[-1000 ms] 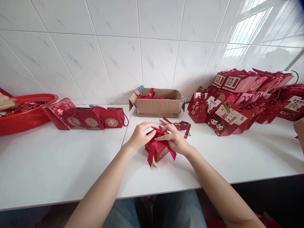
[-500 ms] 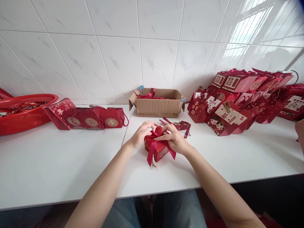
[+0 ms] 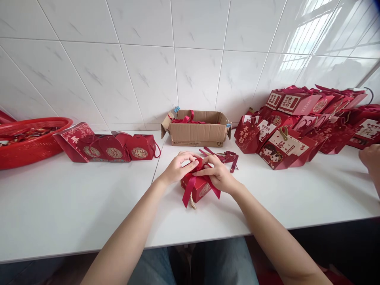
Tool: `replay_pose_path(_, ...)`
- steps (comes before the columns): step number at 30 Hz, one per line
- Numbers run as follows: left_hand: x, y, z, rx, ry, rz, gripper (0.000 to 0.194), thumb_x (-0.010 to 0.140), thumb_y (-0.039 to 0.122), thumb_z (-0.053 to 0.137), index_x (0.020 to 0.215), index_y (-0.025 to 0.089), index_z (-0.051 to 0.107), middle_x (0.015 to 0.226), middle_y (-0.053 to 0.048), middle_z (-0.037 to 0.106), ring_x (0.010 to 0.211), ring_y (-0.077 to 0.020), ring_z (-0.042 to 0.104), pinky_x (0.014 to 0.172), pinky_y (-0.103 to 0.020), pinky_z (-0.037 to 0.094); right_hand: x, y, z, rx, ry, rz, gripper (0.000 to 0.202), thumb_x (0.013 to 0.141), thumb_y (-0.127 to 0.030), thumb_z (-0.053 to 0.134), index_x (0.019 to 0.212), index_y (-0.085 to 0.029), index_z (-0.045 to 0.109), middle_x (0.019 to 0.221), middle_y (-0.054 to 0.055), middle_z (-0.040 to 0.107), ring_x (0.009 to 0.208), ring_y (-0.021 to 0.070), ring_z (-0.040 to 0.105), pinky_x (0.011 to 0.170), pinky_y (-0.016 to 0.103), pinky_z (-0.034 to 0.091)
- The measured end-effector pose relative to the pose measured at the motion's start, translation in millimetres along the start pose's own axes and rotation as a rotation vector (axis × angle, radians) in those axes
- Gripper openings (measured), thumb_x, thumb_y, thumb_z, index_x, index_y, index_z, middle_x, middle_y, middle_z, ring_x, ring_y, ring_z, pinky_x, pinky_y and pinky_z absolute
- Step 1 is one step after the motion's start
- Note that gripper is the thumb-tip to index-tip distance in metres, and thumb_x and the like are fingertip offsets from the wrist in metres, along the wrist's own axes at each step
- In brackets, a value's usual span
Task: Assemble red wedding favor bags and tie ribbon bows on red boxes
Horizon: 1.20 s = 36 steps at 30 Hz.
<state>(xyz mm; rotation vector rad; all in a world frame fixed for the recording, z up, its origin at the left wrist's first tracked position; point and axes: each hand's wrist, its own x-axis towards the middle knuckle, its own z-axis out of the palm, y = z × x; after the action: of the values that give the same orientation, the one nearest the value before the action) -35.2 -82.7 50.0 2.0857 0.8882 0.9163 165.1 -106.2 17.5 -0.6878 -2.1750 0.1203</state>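
Observation:
A small red gift box (image 3: 198, 188) with a gold round emblem rests on the white table in front of me. Across its top lies a red ribbon (image 3: 189, 191), its two tails hanging down the sides. My left hand (image 3: 179, 168) is bent over the box's upper left, thumb and fingers closed on the ribbon. From the right, my right hand (image 3: 218, 172) pinches the ribbon at the top of the box. The knot itself is mostly hidden under my fingers. A twisted cream cord (image 3: 192, 201) hangs at the near side of the box.
Behind stands an open cardboard box (image 3: 197, 134) holding red ribbon. Loose dark red straps (image 3: 230, 158) lie before it. Red gift boxes (image 3: 114, 148) line up left, beside a red plastic basket (image 3: 38, 146). Many more boxes (image 3: 282, 148) are stacked right. Another person's hand (image 3: 371, 160) is at the right edge.
My left thumb has moved over the ribbon on top of the box. At the right edge, the other person's hand has come further into view. The box has stayed in place.

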Motion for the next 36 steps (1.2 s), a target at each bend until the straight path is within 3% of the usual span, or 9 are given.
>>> replay_pose_path(7, 0.6, -2.9, -1.2, -0.073, 0.01, -0.085, 0.02, 0.084, 0.038, 0.055, 0.076, 0.02, 0.057, 0.113, -0.006, 0.064, 0.102, -0.0219, 0.059, 0.091, -0.037, 0.046, 0.3, -1.3, 0.3, 0.042, 0.065, 0.098, 0.037, 0.09, -0.008, 0.038, 0.113, -0.025, 0.061, 0.096, 0.005, 0.058, 0.091, 0.0171, 0.055, 0.083, 0.04, 0.05)
replay_pose_path(10, 0.7, -3.5, -1.5, -0.089, -0.003, -0.083, 0.018, 0.082, 0.036, 0.057, 0.075, 0.02, 0.056, 0.114, -0.007, 0.064, 0.104, -0.0224, 0.058, 0.091, -0.037, 0.046, 0.8, -2.6, -1.3, 0.12, 0.083, 0.164, 0.026, 0.089, -0.01, 0.042, 0.109, -0.021, 0.056, 0.101, 0.006, 0.062, 0.094, 0.0179, 0.058, 0.084, 0.039, 0.05)
replay_pose_path(15, 0.7, -3.8, -1.1, -0.063, 0.019, -0.052, 0.02, 0.081, 0.038, 0.058, 0.073, 0.019, 0.057, 0.113, -0.008, 0.063, 0.109, -0.024, 0.056, 0.097, -0.041, 0.043, 1.9, -3.6, -4.1, 0.138, 0.072, 0.137, 0.025, 0.089, -0.01, 0.043, 0.104, -0.021, 0.059, 0.099, 0.006, 0.062, 0.093, 0.0176, 0.057, 0.082, 0.037, 0.051)
replay_pose_path(22, 0.0, -3.5, -2.1, -0.052, 0.044, -0.016, 0.021, 0.081, 0.038, 0.059, 0.073, 0.019, 0.055, 0.112, -0.007, 0.062, 0.113, -0.0238, 0.054, 0.099, -0.042, 0.04, -0.5, -0.3, -4.6, 0.058, 0.06, 0.074, 0.039, 0.089, -0.006, 0.036, 0.099, -0.024, 0.069, 0.091, 0.006, 0.051, 0.085, 0.0155, 0.054, 0.075, 0.036, 0.053)
replay_pose_path(27, 0.3, -5.0, -3.3, -0.087, 0.033, -0.051, 0.024, 0.083, 0.04, 0.056, 0.072, 0.019, 0.054, 0.113, -0.008, 0.062, 0.107, -0.0234, 0.057, 0.095, -0.039, 0.042, 0.1, -2.4, -5.6, 0.079, 0.08, 0.085, 0.035, 0.091, -0.011, 0.037, 0.111, -0.023, 0.063, 0.093, 0.007, 0.055, 0.088, 0.0167, 0.055, 0.078, 0.037, 0.052)
replay_pose_path(31, 0.6, -5.1, -4.1, -0.09, 0.041, -0.059, 0.025, 0.083, 0.039, 0.056, 0.07, 0.018, 0.052, 0.11, -0.008, 0.062, 0.104, -0.0235, 0.057, 0.092, -0.039, 0.043, 0.3, -3.0, -6.6, 0.1, 0.106, 0.099, 0.028, 0.092, -0.012, 0.039, 0.102, -0.021, 0.063, 0.095, 0.007, 0.056, 0.091, 0.0174, 0.057, 0.079, 0.037, 0.052)
replay_pose_path(36, 0.6, -4.3, -4.4, -0.064, 0.016, -0.045, 0.026, 0.081, 0.038, 0.057, 0.067, 0.018, 0.048, 0.11, -0.009, 0.061, 0.104, -0.024, 0.056, 0.09, -0.039, 0.042, -0.9, -1.1, -7.4, 0.072, 0.077, 0.057, 0.036, 0.09, -0.007, 0.036, 0.104, -0.022, 0.065, 0.092, 0.007, 0.051, 0.088, 0.0167, 0.054, 0.078, 0.037, 0.052)
